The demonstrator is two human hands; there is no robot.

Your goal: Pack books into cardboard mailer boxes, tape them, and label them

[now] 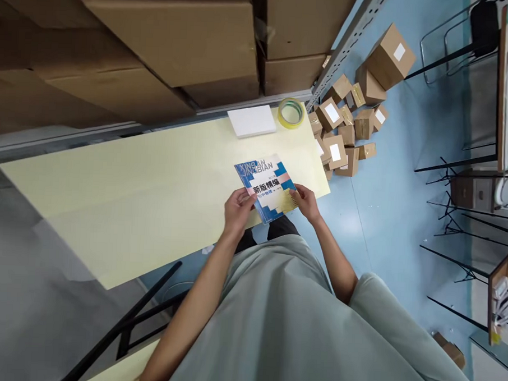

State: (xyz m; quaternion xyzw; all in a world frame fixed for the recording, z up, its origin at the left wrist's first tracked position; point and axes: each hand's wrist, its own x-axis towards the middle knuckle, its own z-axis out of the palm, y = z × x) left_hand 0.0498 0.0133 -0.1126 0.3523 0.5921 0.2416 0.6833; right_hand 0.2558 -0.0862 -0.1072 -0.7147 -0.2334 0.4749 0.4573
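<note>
A blue and white book (267, 186) with large Chinese characters on its cover is held in both hands over the front edge of the pale yellow table (169, 203). My left hand (237, 209) grips its left side, thumb on the cover. At the right side, my right hand (305, 202) pinches the book's edge, thumb also on top. The fingers underneath are hidden. Behind the book, a white rectangular pad or flat box (252, 121) lies near the table's back edge. Beside it rests a roll of yellow tape (291, 113).
Large cardboard boxes (172, 35) fill the shelf behind the table, with a perforated metal post (342, 48) at its right end. Many small cartons (333, 153) are piled on the blue floor (387, 219). A black metal frame (126, 325) stands at lower left; desks line the right.
</note>
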